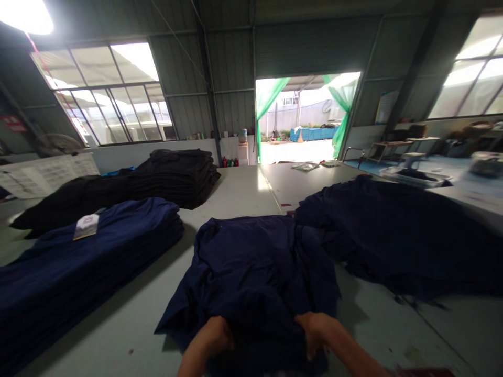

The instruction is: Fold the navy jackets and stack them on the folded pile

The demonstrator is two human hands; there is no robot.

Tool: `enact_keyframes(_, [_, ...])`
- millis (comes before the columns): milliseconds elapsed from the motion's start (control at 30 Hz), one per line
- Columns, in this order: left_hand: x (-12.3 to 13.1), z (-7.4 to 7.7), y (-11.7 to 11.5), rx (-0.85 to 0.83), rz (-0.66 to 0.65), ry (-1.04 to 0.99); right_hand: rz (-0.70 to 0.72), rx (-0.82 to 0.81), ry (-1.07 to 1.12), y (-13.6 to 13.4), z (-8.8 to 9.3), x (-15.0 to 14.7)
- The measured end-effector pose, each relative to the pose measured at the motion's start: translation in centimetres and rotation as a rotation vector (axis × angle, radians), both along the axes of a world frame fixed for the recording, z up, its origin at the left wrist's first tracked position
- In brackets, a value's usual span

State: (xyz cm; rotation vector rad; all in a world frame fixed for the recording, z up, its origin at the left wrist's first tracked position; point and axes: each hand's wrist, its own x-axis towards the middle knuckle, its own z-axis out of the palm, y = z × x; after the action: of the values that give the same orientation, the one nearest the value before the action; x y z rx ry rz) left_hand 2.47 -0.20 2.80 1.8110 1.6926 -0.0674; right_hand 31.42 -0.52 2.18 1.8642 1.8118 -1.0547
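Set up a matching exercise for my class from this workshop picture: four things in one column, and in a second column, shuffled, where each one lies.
Things:
1. navy garment
2. black stack
3. white label
4. loose navy heap

Places:
A. on top of the folded blue stack, at left
B. spread at right on the table
C. under both hands, the left hand and right hand
D. far left, near the windows

Pairs: 1-C, 2-D, 3-A, 4-B

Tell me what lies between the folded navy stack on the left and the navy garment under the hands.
In the head view, only bare table top separates the folded navy stack from the navy garment; nothing rests on that strip.
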Motion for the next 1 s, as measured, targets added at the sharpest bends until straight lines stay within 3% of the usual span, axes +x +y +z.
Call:
enact_keyframes(67, [-0.5, 0.3, 0.4, 0.130, 0.032, -0.071, 0.019, 0.046, 0.024, 0.6, 0.7, 0.7])
enact_keyframes(167, [-1.8, 0.2, 1.1, 0.580, 0.215, -0.139, -0.036, 0.384, 0.222, 2.5, 1.6, 0.3])
enact_keyframes(233, [-2.9, -0.5, 1.5, 0.724, 0.336, -0.097, -0.148, 0.539, 0.299, 3.9, 1.7, -1.0])
enact_keyframes(333, [-4.3, -2.0, 1.7, 0.554, 0.324, 0.061, -0.184, 0.568, 0.345, 4.7, 1.2, -3.4])
enact_keyframes(433, [-4.9, -3.4, 1.3, 0.338, 0.284, 0.228, 0.038, 0.552, 0.463, 3.7, 1.0, -5.3])
enact_keyframes(533, [-5.1, -3.9, 0.5, 0.255, 0.291, 0.332, 0.261, 0.277, 0.337, 2.6, 1.7, -5.7])
enact_keyframes(600, [-5.5, -3.3, 0.3, 0.234, 0.285, 0.373, 0.332, 0.045, 0.190, 2.9, 2.3, -5.2])
enact_keyframes(667, [-6.1, -2.1, 0.7, 0.237, 0.277, 0.400, 0.266, 0.029, 0.119, 4.1, 2.7, -4.8])
enact_keyframes(800, [-6.8, 0.3, 3.3, 0.360, 0.214, 0.388, -0.012, 0.350, 0.051, 7.3, 1.8, -5.5])
enact_keyframes(900, [-6.6, 0.7, 5.7, 0.412, 0.085, 0.333, -0.135, 0.388, -0.095, 8.1, -0.2, -7.2])
enact_keyframes(1000, [-6.9, 0.3, 7.0, 0.360, 0.016, 0.328, -0.151, 0.354, -0.212, 7.0, -2.1, -8.6])
